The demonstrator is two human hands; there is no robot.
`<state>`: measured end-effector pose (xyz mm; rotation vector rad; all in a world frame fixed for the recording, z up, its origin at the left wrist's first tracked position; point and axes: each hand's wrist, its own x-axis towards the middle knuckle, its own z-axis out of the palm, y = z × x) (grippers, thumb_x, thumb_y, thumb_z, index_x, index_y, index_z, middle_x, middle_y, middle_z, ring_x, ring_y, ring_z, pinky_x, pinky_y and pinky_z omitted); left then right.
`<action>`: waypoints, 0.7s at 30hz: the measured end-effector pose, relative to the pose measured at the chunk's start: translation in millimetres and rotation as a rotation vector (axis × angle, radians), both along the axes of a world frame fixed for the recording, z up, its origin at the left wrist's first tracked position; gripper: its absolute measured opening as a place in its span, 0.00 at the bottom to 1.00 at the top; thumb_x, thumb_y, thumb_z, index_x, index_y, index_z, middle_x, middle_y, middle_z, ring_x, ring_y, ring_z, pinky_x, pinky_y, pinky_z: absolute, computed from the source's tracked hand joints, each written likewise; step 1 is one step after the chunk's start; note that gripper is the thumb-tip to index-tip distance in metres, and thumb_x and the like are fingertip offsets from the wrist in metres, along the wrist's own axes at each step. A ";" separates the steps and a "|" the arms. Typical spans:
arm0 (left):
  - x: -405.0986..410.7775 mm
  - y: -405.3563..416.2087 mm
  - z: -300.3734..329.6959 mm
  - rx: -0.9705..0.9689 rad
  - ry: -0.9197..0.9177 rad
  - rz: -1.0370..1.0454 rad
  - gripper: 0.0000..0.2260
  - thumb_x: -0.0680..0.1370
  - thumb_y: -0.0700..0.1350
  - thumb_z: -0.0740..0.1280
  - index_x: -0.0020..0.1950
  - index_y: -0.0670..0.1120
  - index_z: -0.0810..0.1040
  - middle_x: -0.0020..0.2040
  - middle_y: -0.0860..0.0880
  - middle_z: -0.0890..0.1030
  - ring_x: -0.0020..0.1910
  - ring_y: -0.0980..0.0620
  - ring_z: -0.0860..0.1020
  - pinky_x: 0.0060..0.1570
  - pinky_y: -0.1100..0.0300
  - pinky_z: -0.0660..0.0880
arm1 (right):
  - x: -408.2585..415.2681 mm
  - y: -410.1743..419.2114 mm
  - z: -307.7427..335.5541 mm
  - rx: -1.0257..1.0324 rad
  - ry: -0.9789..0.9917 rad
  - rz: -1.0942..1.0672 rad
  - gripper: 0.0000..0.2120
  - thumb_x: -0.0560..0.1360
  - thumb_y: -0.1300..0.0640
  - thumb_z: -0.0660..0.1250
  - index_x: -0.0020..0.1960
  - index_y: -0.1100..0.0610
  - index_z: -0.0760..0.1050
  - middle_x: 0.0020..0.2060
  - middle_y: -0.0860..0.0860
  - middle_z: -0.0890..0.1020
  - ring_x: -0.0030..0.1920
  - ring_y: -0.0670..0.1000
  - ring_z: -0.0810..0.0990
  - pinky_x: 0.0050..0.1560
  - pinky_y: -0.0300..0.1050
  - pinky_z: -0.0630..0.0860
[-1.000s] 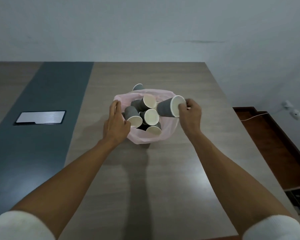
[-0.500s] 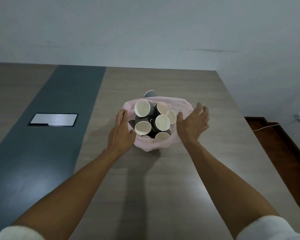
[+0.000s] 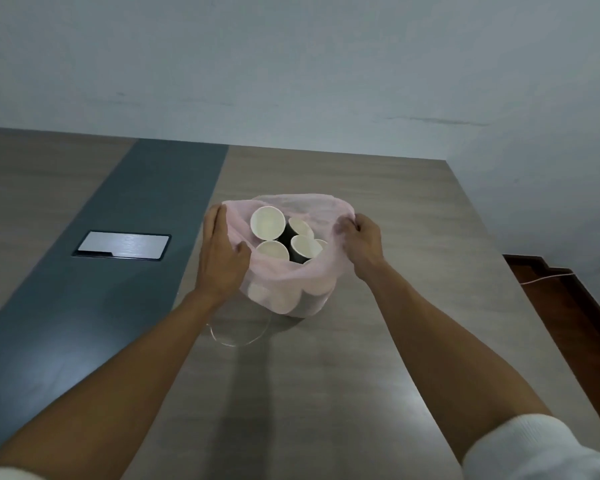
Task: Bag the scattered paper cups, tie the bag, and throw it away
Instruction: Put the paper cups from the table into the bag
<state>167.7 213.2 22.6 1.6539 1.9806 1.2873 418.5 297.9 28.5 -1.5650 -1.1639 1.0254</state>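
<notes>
Bag (image 3: pixel 284 289) between hands; left hand (image 3: pixel 219 258) grips left rim, right hand (image 3: pixel 364 244) pinches right rim.

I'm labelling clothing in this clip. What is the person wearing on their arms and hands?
Both forearms are bare, with white sleeves pushed up toward the elbows; the right one looks ribbed or knitted. The left hand and right hand are bare: no gloves show, and no watch, rings or bracelets are visible.
</notes>
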 end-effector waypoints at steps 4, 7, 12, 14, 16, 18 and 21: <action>-24.2 10.1 6.9 0.043 -0.010 0.058 0.34 0.75 0.33 0.66 0.80 0.38 0.58 0.81 0.46 0.57 0.78 0.50 0.60 0.72 0.72 0.53 | -36.6 22.0 -2.7 0.047 0.090 0.133 0.12 0.78 0.57 0.65 0.42 0.66 0.74 0.32 0.51 0.74 0.30 0.48 0.68 0.32 0.43 0.66; -38.0 13.1 7.0 0.051 0.004 0.102 0.35 0.76 0.34 0.67 0.81 0.39 0.56 0.82 0.46 0.56 0.78 0.51 0.58 0.71 0.73 0.53 | -61.0 34.5 -2.3 0.077 0.149 0.239 0.12 0.79 0.58 0.66 0.36 0.55 0.76 0.29 0.45 0.73 0.30 0.46 0.68 0.31 0.42 0.66; -44.9 18.0 0.1 0.085 0.039 0.150 0.35 0.78 0.36 0.67 0.81 0.39 0.55 0.82 0.45 0.55 0.79 0.49 0.57 0.72 0.69 0.53 | -82.1 61.9 -12.9 0.116 0.241 0.270 0.08 0.81 0.55 0.67 0.51 0.60 0.81 0.33 0.44 0.76 0.33 0.45 0.71 0.35 0.43 0.69; -36.8 19.4 -8.4 0.076 0.046 0.140 0.35 0.77 0.35 0.68 0.81 0.39 0.56 0.82 0.45 0.55 0.80 0.49 0.56 0.75 0.66 0.54 | -76.6 69.9 -22.7 0.092 0.253 0.297 0.10 0.82 0.58 0.66 0.44 0.50 0.82 0.31 0.42 0.76 0.33 0.44 0.72 0.36 0.40 0.70; -25.2 17.5 -20.9 0.049 0.017 0.133 0.36 0.76 0.34 0.68 0.81 0.40 0.55 0.82 0.46 0.55 0.80 0.49 0.57 0.78 0.55 0.58 | -65.4 78.2 -38.7 0.027 0.285 0.305 0.18 0.81 0.59 0.66 0.34 0.45 0.79 0.29 0.39 0.75 0.31 0.42 0.72 0.34 0.37 0.70; -11.8 16.5 -34.7 0.037 -0.013 0.159 0.38 0.76 0.34 0.69 0.82 0.43 0.55 0.82 0.50 0.55 0.79 0.52 0.57 0.77 0.56 0.59 | -50.6 88.9 -52.9 -0.086 0.363 0.225 0.13 0.78 0.54 0.65 0.35 0.48 0.76 0.32 0.44 0.76 0.34 0.46 0.73 0.37 0.42 0.71; 6.6 17.7 -52.5 0.048 -0.026 0.222 0.39 0.74 0.35 0.69 0.82 0.47 0.55 0.81 0.58 0.54 0.78 0.62 0.57 0.72 0.71 0.60 | -32.3 116.5 -82.6 -0.158 0.362 0.073 0.13 0.77 0.53 0.57 0.47 0.58 0.78 0.37 0.51 0.81 0.37 0.53 0.78 0.38 0.47 0.74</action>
